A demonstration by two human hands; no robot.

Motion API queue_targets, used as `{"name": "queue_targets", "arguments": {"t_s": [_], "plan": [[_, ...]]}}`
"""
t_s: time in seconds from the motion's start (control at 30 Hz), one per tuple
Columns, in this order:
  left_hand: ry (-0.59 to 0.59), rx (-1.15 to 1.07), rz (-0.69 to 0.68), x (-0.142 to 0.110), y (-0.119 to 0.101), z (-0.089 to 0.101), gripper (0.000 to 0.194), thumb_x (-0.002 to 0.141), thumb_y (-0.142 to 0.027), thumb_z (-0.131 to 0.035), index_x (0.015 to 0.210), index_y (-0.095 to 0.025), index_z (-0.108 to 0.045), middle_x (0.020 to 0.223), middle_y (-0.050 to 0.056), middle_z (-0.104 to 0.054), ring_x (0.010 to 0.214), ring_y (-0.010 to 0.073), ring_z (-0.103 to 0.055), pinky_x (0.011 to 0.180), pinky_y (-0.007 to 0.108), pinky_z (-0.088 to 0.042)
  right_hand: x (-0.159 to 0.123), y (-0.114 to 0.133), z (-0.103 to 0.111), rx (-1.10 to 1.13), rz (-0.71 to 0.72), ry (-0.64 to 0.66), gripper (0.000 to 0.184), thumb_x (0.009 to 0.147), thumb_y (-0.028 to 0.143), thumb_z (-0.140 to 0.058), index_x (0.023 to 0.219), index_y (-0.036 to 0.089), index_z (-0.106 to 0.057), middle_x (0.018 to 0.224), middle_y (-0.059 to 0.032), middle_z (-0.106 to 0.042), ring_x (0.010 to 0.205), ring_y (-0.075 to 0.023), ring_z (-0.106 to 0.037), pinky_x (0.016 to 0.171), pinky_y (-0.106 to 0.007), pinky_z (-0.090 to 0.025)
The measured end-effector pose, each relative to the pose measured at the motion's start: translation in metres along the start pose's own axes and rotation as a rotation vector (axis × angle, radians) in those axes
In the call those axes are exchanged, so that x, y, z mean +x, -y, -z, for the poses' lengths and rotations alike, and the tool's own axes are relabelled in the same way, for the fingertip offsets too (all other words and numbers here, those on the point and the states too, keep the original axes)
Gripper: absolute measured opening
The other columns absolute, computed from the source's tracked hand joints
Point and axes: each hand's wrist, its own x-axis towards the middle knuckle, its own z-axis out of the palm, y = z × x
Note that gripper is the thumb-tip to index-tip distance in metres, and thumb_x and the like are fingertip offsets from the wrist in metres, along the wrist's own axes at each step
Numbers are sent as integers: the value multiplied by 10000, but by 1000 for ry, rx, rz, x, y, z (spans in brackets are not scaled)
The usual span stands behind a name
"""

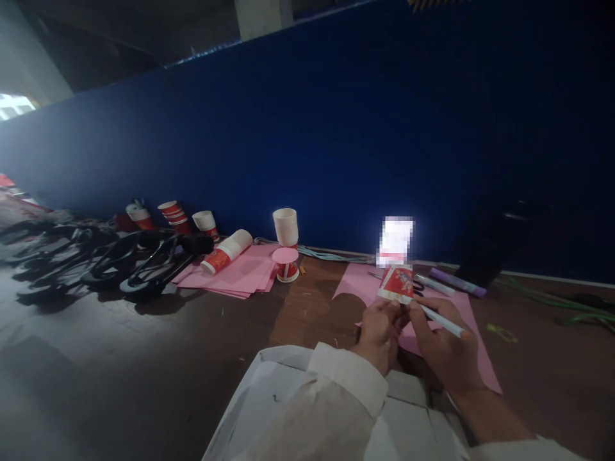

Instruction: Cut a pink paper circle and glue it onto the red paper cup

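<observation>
My left hand (378,330) is closed around the near edge of a red printed paper cup (396,282) with white at its lower rim. My right hand (449,352) grips a white pen (442,320) with an orange end, its fingers close to the cup's edge. The pen's other end is hidden by the fingers. Beneath both hands lies a pink paper sheet (358,282) with a curved piece cut from its left side. Dark scissors handles (419,287) show just behind the cup. A bright, pixelated screen (395,238) stands beyond it.
A purple marker (459,282) lies behind my right hand. To the left are a short red cup (287,271) topped with a pink disc, stacked cups (285,227) and pink sheets (259,272) under lying cups (228,251). Black strapped objects (154,266) line the far left. A blue partition (307,141) rises behind.
</observation>
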Motion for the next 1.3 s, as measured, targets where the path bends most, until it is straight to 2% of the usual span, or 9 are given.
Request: {"name": "queue_targets", "arguments": {"t_s": [0.5, 0.8, 0.97, 1.17, 1.3], "plan": [[-26, 24, -3, 2, 2, 3, 220, 574, -175, -844, 699, -97, -681, 707, 40, -637, 672, 116, -598, 719, 245, -499, 1, 3, 0, 17, -38, 40, 190, 921, 393, -599, 925, 224, -683, 886, -55, -746, 782, -211, -701, 713, -329, -532], [-15, -39, 6, 2, 1, 1, 109, 659, -116, -778, 688, -94, -675, 682, 45, -625, 667, 122, -621, 768, 256, -539, 2, 5, 1, 64, -68, 0, 219, 922, 401, -605, 952, 202, -693, 901, -69, -740, 796, -214, -698, 749, -346, -550], [-43, -58, 20, 3, 1, 1, 32, 707, -70, -706, 708, -93, -684, 698, 55, -644, 654, 114, -623, 725, 234, -540, 1, 3, 0, 50, -85, 16, 234, 922, 419, -602, 941, 207, -699, 905, -67, -738, 797, -214, -697, 745, -346, -547], [-23, -41, 17, 3, 0, 1, 36, 695, -85, -706, 710, -92, -674, 696, 48, -616, 668, 115, -604, 757, 242, -525, 2, 4, 1, 30, -47, 8, 221, 925, 409, -600, 928, 209, -694, 890, -67, -741, 782, -214, -702, 731, -342, -548], [-50, -5, 7, 4, 0, 1, 138, 673, -125, -770, 665, -116, -632, 676, 24, -582, 656, 112, -574, 769, 260, -516, 2, 6, 1, 22, -28, 23, 209, 926, 399, -599, 935, 210, -689, 874, -63, -738, 755, -213, -693, 705, -339, -541]]}}
